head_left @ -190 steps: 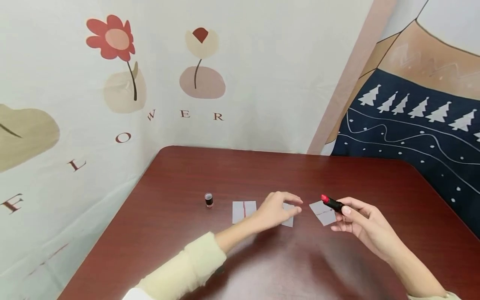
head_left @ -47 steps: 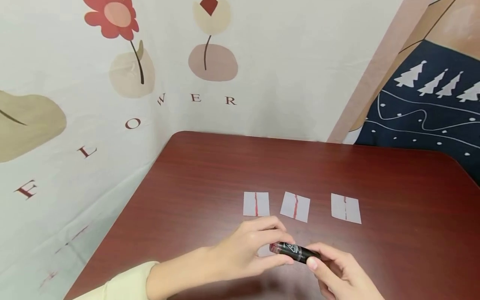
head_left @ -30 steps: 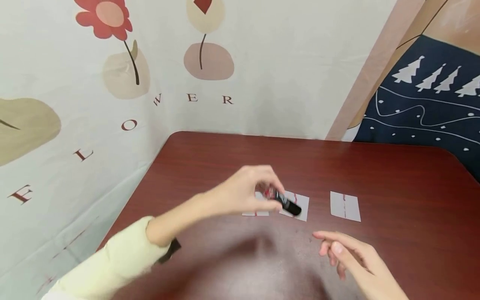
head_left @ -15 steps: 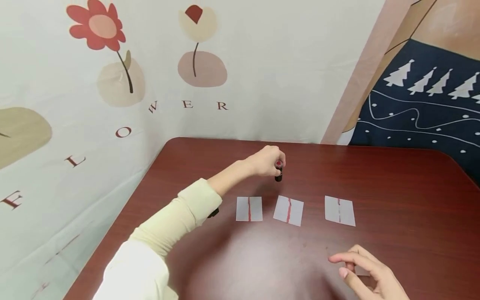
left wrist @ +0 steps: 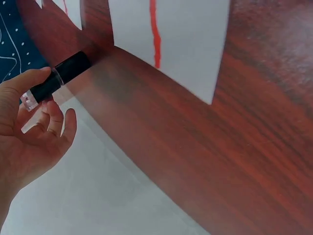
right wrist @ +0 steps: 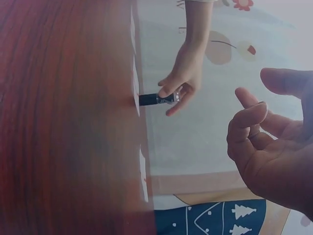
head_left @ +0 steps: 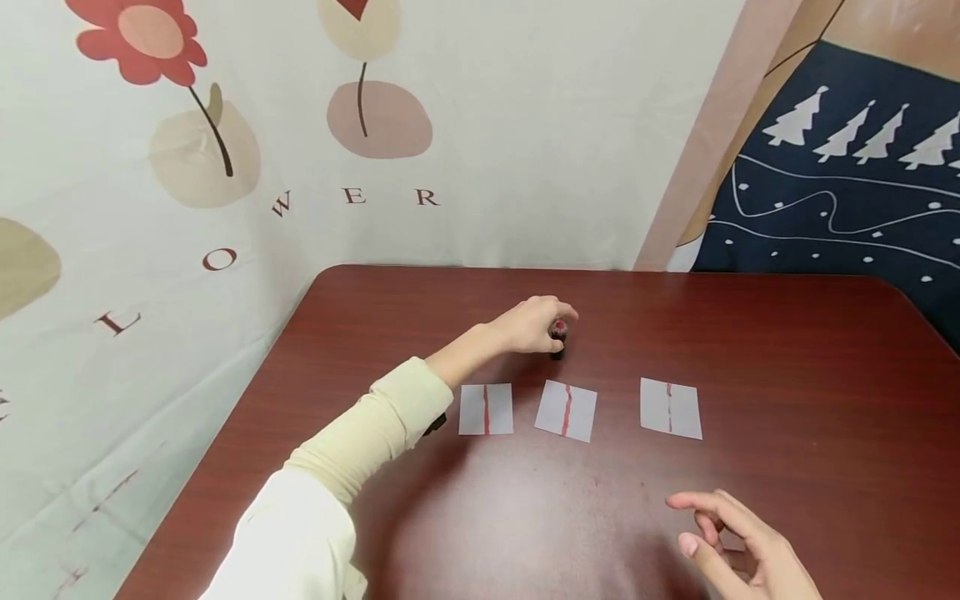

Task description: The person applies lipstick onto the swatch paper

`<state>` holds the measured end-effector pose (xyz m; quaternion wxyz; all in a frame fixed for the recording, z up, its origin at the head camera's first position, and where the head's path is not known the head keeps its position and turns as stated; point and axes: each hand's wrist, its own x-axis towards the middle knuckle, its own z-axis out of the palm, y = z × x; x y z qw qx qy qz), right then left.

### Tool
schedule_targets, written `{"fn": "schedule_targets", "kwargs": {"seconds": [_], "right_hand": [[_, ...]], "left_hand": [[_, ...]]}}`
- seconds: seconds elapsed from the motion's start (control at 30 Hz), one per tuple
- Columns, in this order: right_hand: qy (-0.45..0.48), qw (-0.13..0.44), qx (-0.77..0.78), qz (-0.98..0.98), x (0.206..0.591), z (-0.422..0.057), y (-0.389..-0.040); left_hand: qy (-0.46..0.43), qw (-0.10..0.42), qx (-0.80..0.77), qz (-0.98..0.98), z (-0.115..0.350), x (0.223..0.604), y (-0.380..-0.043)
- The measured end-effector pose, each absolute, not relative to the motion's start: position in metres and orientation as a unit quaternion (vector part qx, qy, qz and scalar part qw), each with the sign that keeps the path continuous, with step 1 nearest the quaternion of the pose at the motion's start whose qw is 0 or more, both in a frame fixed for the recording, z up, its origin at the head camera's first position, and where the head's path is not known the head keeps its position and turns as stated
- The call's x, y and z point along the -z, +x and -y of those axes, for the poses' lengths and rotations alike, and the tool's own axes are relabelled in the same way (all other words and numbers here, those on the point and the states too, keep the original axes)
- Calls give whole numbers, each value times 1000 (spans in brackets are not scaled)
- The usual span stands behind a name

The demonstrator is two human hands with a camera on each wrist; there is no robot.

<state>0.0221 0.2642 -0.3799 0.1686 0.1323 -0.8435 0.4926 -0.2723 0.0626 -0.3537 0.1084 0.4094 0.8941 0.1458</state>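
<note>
A closed lipstick [head_left: 558, 335], black with a clear end showing red, is upright behind the middle paper square [head_left: 582, 414]. My left hand [head_left: 525, 327] pinches it between thumb and fingers near the clear end. In the left wrist view the thumb lies along the lipstick [left wrist: 59, 76], other fingers loosely bent. From the right wrist view, the black end of the lipstick [right wrist: 149, 100] appears at table level; contact is hard to tell. My right hand [head_left: 750, 542] hovers over the near right of the table, fingers loosely bent, holding nothing.
Two more white paper squares lie left [head_left: 472, 412] and right [head_left: 684, 410] of the middle one, each with a red streak. A small black object [head_left: 435, 423] is partly hidden by my left sleeve [head_left: 375, 421]. Printed cloth [head_left: 540, 167] hangs behind the table [head_left: 787, 367].
The right hand let go of the lipstick; my left hand carried it away, beyond the papers. Over the last half second it stays there, its index finger straightening slightly. The head view has shifted.
</note>
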Motion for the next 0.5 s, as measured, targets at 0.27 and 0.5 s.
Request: {"fn": "schedule_targets", "kwargs": {"seconds": [0.27, 0.5], "right_hand": [[73, 125, -491, 859, 374, -270, 25], [40, 177, -388, 904, 357, -278, 3]], "left_hand": [[400, 111, -206, -886, -55, 362, -261], [360, 54, -182, -913, 10, 361, -228]]}}
